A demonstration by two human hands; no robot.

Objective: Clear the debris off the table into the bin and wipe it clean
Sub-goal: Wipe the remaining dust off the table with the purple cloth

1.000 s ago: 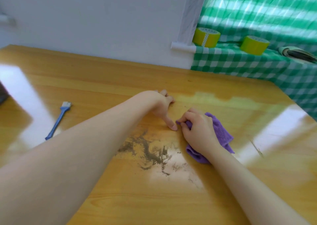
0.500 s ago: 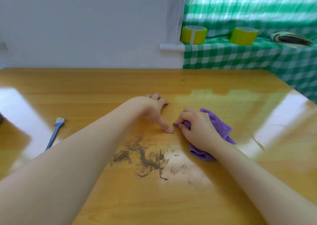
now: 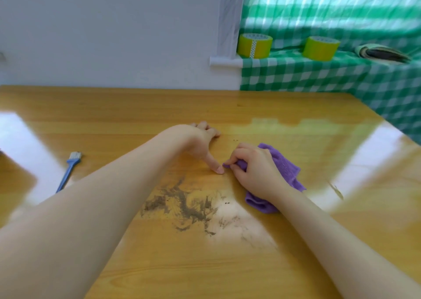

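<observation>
A smear of dark brown dirt [image 3: 182, 205] lies on the glossy wooden table [image 3: 205, 264], just in front of both hands. My right hand [image 3: 255, 171] grips a purple cloth [image 3: 284, 169] bunched on the table, to the right of the dirt. My left hand [image 3: 200, 143] rests flat on the wood beside it, thumb stretched out and nearly touching the cloth's corner. A few dark crumbs [image 3: 235, 140] lie beyond the hands. No bin is in view.
A small blue brush [image 3: 69, 171] lies on the table at the left. Behind the table's far right corner a green checked cloth covers a ledge [image 3: 319, 75] with two yellow tape rolls [image 3: 254, 46] [image 3: 320, 48]. A white wall runs behind.
The view has tilted and shifted, so the table now looks level. Both hands stay in the same places on the table, the right still holding the cloth.
</observation>
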